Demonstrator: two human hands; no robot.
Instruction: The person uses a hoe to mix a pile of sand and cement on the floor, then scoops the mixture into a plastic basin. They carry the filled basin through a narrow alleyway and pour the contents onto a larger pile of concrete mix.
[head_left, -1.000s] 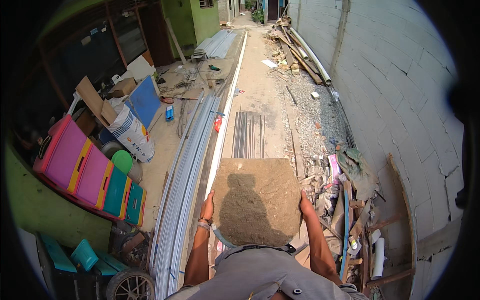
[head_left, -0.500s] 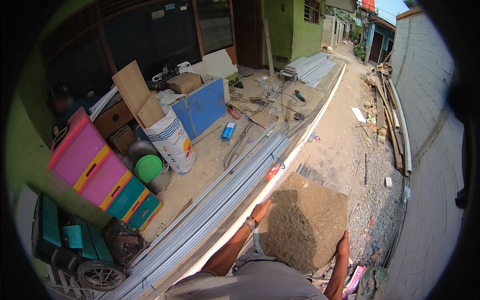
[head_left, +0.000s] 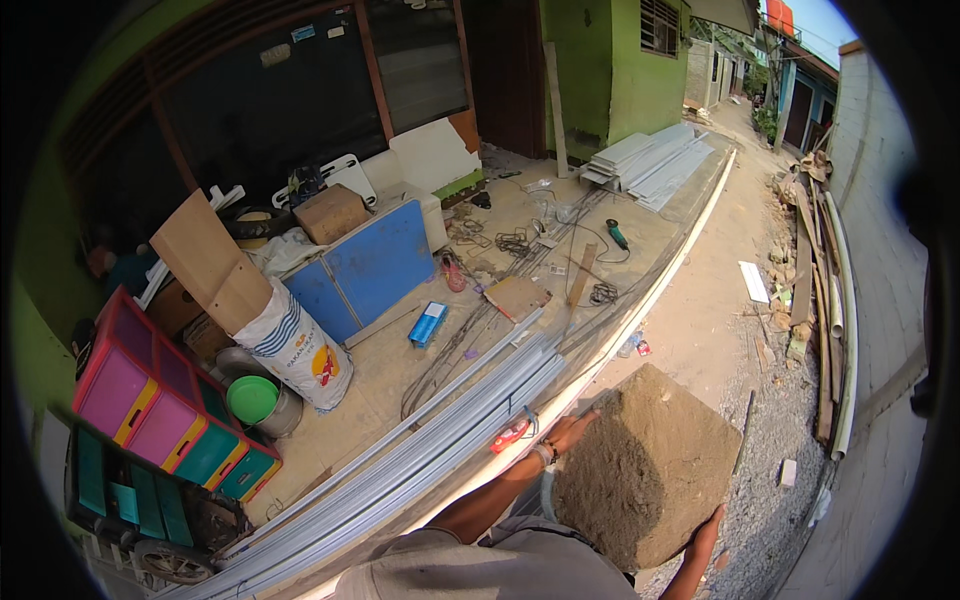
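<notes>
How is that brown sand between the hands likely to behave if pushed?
The brown sand is likely heavy for its size: a broad mass lies between the left hand and right hand. Its surface looks grainy, so a push would probably shift or spill some.

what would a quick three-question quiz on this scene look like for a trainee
1. True or false: the left hand and the right hand are on opposite sides of the sandy load.

2. Which colour is the large panel just right of the white sack?
A red
B blue
C yellow

3. Fill in: the long metal strips lie to the ____ of the sandy load in this view.

Key: 1 true; 2 B; 3 left
</notes>
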